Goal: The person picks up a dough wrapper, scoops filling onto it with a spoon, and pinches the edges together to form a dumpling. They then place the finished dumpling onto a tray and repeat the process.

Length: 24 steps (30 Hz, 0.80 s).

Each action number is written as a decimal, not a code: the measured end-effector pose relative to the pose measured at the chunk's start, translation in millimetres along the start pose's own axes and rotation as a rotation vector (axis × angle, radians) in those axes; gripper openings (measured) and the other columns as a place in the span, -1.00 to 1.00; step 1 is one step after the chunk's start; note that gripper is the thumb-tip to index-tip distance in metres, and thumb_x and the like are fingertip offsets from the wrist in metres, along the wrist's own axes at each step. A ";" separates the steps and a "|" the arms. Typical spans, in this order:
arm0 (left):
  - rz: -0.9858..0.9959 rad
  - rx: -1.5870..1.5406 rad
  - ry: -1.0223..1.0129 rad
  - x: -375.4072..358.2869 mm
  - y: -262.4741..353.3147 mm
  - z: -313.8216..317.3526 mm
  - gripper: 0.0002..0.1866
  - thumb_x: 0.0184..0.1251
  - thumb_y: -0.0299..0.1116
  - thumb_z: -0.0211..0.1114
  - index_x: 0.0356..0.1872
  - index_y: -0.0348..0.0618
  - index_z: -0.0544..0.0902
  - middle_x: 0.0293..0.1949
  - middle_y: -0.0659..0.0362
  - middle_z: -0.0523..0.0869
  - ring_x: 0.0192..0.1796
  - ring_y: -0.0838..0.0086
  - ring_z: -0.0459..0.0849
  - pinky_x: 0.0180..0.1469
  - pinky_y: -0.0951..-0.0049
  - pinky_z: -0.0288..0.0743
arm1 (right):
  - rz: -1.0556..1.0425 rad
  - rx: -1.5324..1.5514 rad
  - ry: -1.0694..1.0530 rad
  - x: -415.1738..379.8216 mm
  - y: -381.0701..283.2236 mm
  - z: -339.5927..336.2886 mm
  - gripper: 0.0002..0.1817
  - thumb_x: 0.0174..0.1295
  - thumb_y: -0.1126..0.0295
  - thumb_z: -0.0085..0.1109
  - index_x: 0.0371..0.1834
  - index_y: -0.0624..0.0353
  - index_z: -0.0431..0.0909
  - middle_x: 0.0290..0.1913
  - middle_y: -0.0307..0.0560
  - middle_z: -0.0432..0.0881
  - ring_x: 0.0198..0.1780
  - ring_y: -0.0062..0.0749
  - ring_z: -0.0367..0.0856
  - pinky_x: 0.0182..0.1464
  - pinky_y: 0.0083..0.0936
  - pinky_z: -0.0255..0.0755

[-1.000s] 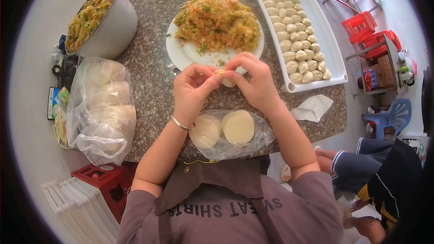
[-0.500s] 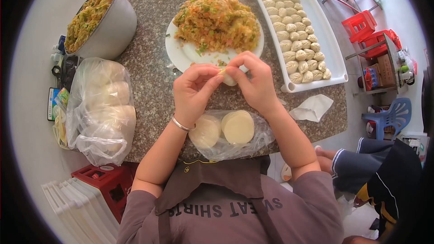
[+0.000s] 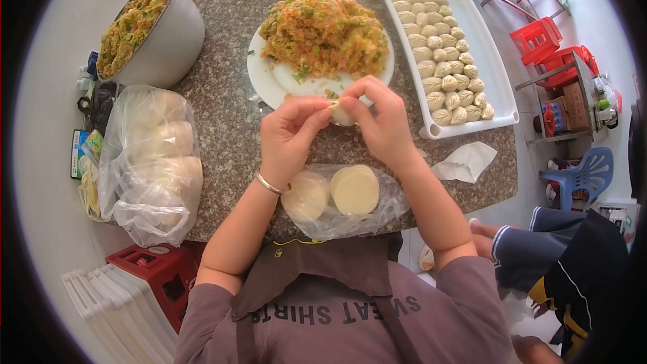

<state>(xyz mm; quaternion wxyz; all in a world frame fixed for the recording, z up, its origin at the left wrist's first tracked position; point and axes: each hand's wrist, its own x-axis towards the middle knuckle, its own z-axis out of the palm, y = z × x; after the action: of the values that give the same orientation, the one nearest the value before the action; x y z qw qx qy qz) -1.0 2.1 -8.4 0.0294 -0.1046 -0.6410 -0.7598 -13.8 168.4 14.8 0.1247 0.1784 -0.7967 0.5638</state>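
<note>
Both hands, left hand (image 3: 290, 136) and right hand (image 3: 381, 121), pinch a small pale dough dumpling (image 3: 342, 116) above the speckled granite table (image 3: 222, 128), near the white plate of orange filling (image 3: 323, 37).

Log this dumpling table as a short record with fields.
left hand: grip on dumpling, bracelet at wrist
right hand: pinching the same dumpling
plate: heaped filling, beyond the hands
tray: rows of finished dumplings, right of plate
wrappers: stacks in an open bag near table edge
pot: more filling, far left
big bag: more stacks, left edge
</note>
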 end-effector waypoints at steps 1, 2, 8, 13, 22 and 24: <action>-0.057 -0.038 -0.027 -0.2 -0.1 -1.0 -0.85 0.25 -0.60 0.28 -0.17 -0.36 0.65 -0.10 0.06 0.66 -0.18 0.54 0.67 -0.11 0.58 0.58 | 0.000 -0.001 -0.001 1.1 0.2 -2.3 -0.89 0.18 0.47 0.21 -0.36 0.31 0.53 -0.38 -0.04 0.55 -0.31 -0.19 0.56 -0.23 -0.40 0.42; -0.057 -0.038 -0.026 -0.1 -0.2 -1.4 -0.85 0.25 -0.60 0.28 -0.17 -0.36 0.65 -0.10 0.06 0.66 -0.18 0.54 0.67 -0.11 0.58 0.58 | 0.013 0.007 -0.051 2.6 -0.1 -5.4 -0.88 0.17 0.47 0.22 -0.36 0.31 0.53 -0.38 -0.04 0.55 -0.31 -0.19 0.56 -0.23 -0.40 0.41; 0.087 0.062 -0.062 -0.7 -2.2 -1.4 -0.87 0.23 -0.62 0.29 -0.21 -0.34 0.68 -0.13 0.09 0.67 -0.12 0.52 0.66 -0.09 0.57 0.58 | -0.040 -0.016 -0.092 3.6 -0.8 -6.1 -0.88 0.15 0.46 0.25 -0.36 0.29 0.54 -0.38 -0.05 0.54 -0.29 -0.20 0.55 -0.22 -0.39 0.41; 0.051 0.002 -0.002 -3.1 0.1 1.8 -0.89 0.24 -0.63 0.27 -0.22 -0.36 0.64 -0.11 0.10 0.64 -0.12 0.53 0.66 -0.15 0.61 0.61 | -0.034 0.003 -0.026 -0.5 1.1 2.0 -0.89 0.13 0.47 0.25 -0.37 0.28 0.56 -0.37 -0.05 0.55 -0.29 -0.21 0.56 -0.20 -0.40 0.42; -0.035 -0.049 -0.010 -0.7 -0.9 -1.3 -0.89 0.23 -0.63 0.29 -0.23 -0.35 0.65 -0.17 0.14 0.66 -0.14 0.55 0.66 -0.07 0.58 0.56 | 0.030 0.049 -0.032 0.9 -2.1 -2.5 -0.90 0.17 0.47 0.22 -0.37 0.29 0.56 -0.35 -0.04 0.56 -0.25 -0.20 0.55 -0.18 -0.41 0.41; 0.003 -0.031 -0.023 -0.5 -1.0 -1.4 -0.89 0.22 -0.64 0.29 -0.23 -0.35 0.66 -0.17 0.13 0.66 -0.15 0.55 0.66 -0.08 0.58 0.56 | 0.021 0.007 -0.117 3.2 -4.2 -6.9 -0.90 0.18 0.47 0.21 -0.36 0.29 0.54 -0.35 -0.04 0.54 -0.24 -0.19 0.55 -0.17 -0.41 0.41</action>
<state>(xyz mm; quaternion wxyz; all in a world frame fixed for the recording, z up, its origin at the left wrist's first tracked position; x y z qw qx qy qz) -0.9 0.9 -9.6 0.0215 -0.1144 -0.6292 -0.7684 -14.9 173.2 21.9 0.0713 0.2029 -0.8025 0.5566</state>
